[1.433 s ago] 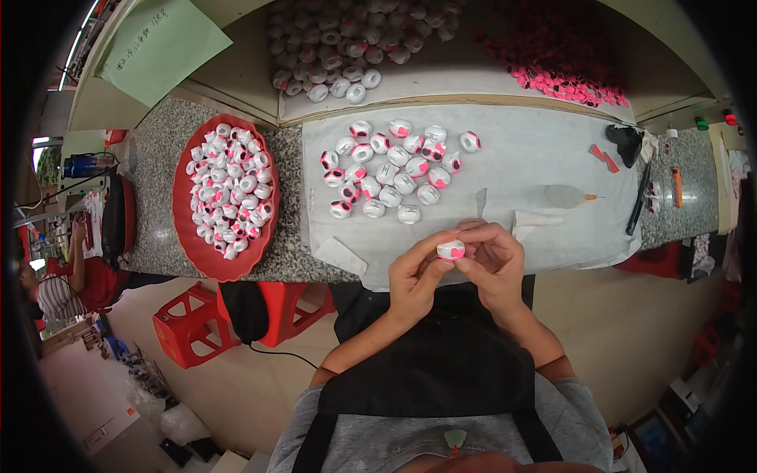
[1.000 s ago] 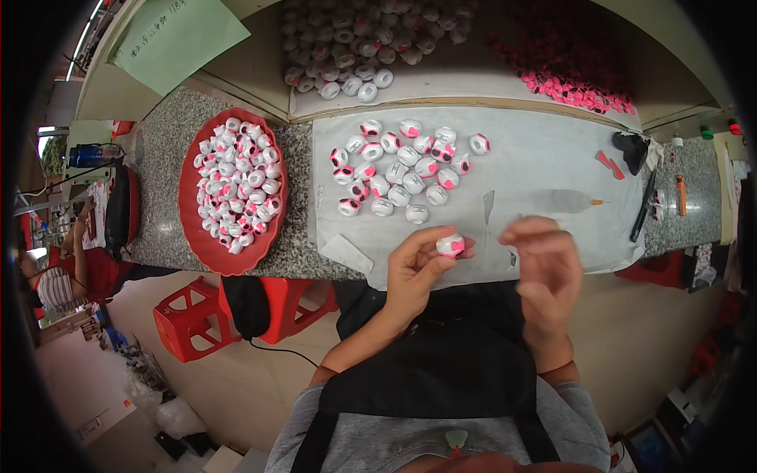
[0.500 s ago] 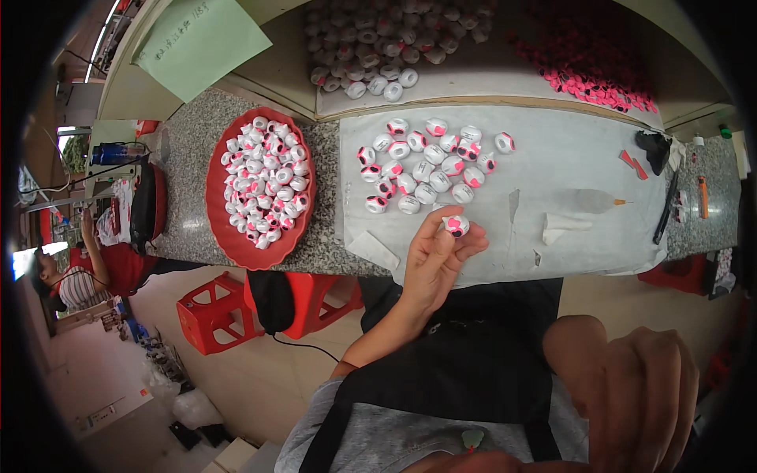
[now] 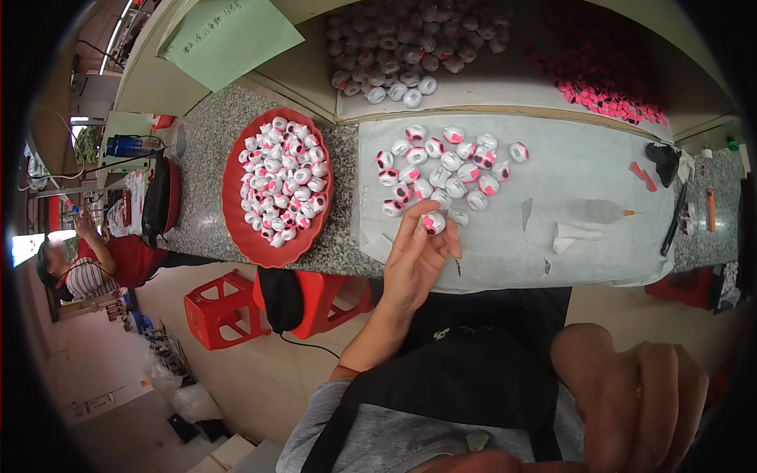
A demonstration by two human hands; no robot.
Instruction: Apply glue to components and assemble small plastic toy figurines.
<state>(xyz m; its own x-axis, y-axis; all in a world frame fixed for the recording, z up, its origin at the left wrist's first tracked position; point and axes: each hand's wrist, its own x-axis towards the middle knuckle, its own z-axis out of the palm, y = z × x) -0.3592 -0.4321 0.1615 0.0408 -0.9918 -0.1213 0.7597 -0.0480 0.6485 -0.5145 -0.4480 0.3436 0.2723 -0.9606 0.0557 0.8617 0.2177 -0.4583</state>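
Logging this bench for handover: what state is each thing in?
Left hand: gripping one white-and-pink piece
Right hand: fingers curled
Loose pieces: scattered on the white sheet
Red bowl: heaped with pieces
Needle-tipped bottle: lying on its side
White scrap: lying on the sheet

a wide fisheye camera, the left of a side-by-side pair, is sitting on the wearer's head and is facing steeply down and forward. it is looking over the black apron onto the granite desk, with the shelf lying beyond at the top and the floor showing below. the right hand is appearing large, very near the lens; the left hand is appearing smaller, farther off. straight edges are bending toward the dark rim.
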